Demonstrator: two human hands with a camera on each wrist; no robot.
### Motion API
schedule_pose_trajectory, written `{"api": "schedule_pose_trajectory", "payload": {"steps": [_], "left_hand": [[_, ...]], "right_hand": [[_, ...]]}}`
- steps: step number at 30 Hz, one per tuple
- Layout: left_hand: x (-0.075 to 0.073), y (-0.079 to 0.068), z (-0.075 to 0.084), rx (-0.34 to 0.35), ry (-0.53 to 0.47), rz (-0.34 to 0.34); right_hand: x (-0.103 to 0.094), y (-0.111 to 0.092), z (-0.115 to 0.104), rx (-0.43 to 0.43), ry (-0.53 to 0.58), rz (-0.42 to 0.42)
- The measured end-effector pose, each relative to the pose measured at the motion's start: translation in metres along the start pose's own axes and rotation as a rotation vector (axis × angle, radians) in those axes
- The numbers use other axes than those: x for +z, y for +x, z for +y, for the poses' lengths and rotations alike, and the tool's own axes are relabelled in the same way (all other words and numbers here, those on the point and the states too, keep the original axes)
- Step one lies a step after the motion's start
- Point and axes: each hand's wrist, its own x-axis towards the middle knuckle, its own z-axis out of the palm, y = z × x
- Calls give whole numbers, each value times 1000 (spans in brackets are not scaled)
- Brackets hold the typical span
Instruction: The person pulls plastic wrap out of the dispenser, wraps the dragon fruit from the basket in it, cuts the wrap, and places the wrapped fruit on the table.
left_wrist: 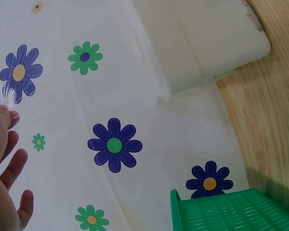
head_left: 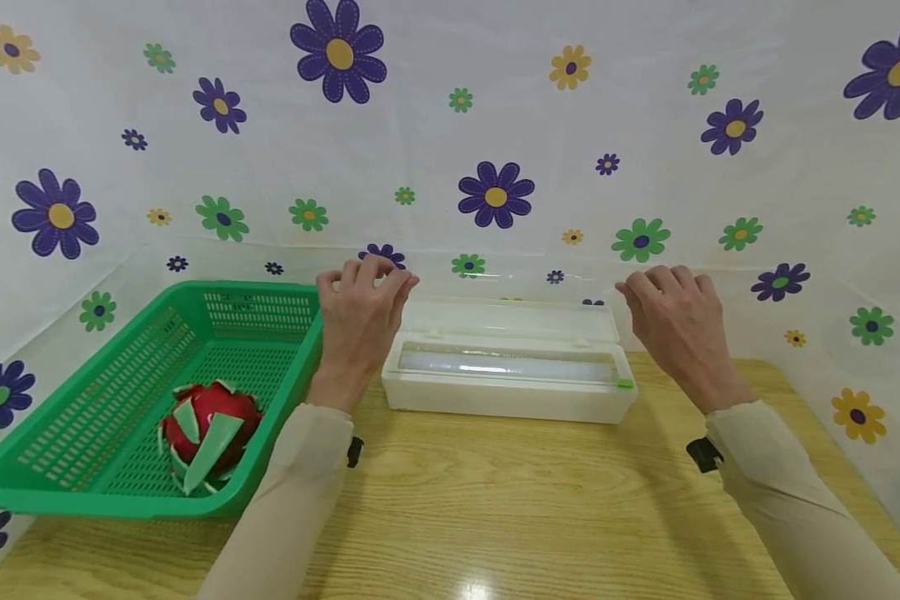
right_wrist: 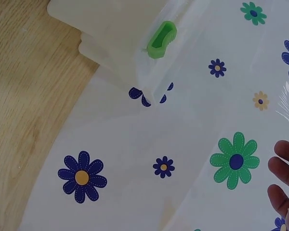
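A sheet of clear plastic wrap [head_left: 487, 277] is stretched between both raised hands. My left hand [head_left: 360, 312] pinches its left end between thumb and fingertips; the film gathers in creases at the pinch [left_wrist: 8, 96]. At the other end my right hand [head_left: 678, 325] pinches it the same way, the other fingers loosely bent in the right wrist view. Below and between the hands stands a white wrap dispenser box [head_left: 506, 402], its lid [head_left: 510, 321] tipped back. Inside lies the wrap roll [head_left: 465, 364]. A green slide cutter [right_wrist: 162, 39] sits at the box's right end.
Left of the box, a green plastic basket [head_left: 105, 502] holds a red dragon fruit [head_left: 225, 408] with pale green scales. Everything stands on a wooden table [head_left: 495, 492]. A white flower-printed cloth [head_left: 435, 142] hangs close behind the box and along both sides.
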Motion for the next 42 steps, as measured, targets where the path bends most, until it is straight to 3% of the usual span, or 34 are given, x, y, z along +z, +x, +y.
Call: {"api": "schedule_pose_trajectory", "payload": {"steps": [31,42], "left_hand": [[-10,13,-2,13,-44,55],[-12,17,-1,-18,-72,63]], "right_hand": [[-9,11,-1,56,-24,29],[-14,15,-1,46,-37,50]]}}
